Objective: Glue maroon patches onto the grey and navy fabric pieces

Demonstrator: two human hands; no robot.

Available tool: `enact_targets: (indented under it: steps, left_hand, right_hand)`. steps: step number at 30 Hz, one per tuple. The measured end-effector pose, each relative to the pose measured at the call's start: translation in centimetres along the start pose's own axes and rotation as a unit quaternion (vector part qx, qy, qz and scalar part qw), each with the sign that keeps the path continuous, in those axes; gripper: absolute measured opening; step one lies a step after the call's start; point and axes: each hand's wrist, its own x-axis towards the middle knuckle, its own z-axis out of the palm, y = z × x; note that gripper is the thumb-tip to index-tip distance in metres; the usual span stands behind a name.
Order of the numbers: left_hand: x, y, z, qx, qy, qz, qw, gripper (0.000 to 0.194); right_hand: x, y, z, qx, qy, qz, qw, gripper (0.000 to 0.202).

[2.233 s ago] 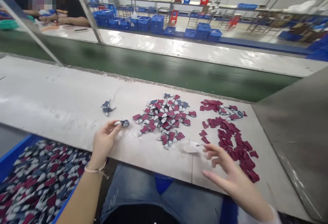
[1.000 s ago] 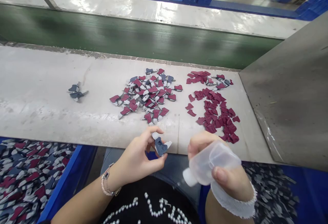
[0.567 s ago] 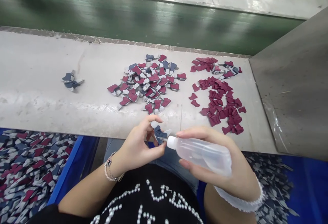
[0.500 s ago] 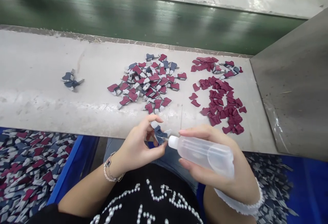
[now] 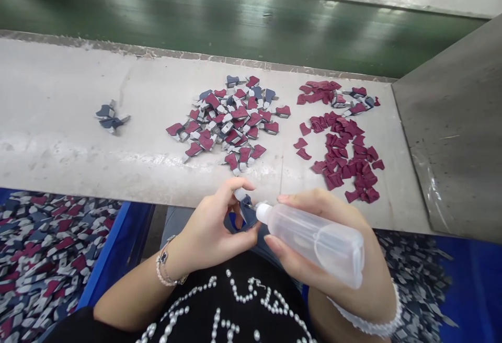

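Between the thumb and fingers of my left hand (image 5: 214, 223) is a small dark blue and grey plastic part (image 5: 247, 212). My right hand (image 5: 325, 238) is wrapped round a translucent squeeze bottle (image 5: 314, 238) with a white cap (image 5: 263, 213), tilted toward the left. The bottle's thin tip meets the blue part or lies just over it; I cannot tell whether it touches. Beyond my hands lies a pile of maroon, blue and grey parts (image 5: 231, 118). Loose maroon pieces (image 5: 341, 149) are spread to its right.
Two blue-grey parts (image 5: 111, 117) lie far left on the pale worktop (image 5: 58, 139). Blue bins (image 5: 113, 249) with many parts stand below at left and right. A metal panel (image 5: 458, 134) rises at the right, and a green belt (image 5: 196, 24) runs behind.
The bottle tip has moved slightly left and up across the blue part, and the bottle is tilted a little more. My left hand has turned the part slightly. The camera view has shifted a little.
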Motion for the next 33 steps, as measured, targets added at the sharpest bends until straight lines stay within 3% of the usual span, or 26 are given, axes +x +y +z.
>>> enact_targets:
  steps: [10,15,21,33]
  left_hand:
    - [-0.1,0.1,0.0,0.020,0.009,0.000,1.000,0.052]
    - [-0.2,0.0,0.0,0.005,0.001,0.001,1.000,0.053]
    - [-0.1,0.4,-0.1,0.020,0.014,0.024,0.999,0.051]
    - [-0.2,0.2,-0.1,0.004,0.009,0.002,1.000,0.061]
  right_hand:
    - [-0.6,-0.4,-0.1,-0.010,0.006,0.020,1.000,0.027]
    - [-0.5,-0.7,0.0,0.012,-0.020,0.003,1.000,0.029]
    - [-0.5,-1.0,-0.2,0.012,0.021,0.029,0.999,0.025]
    - [-0.3,-1.4,-0.4,0.002,-0.012,-0.002,1.000,0.029]
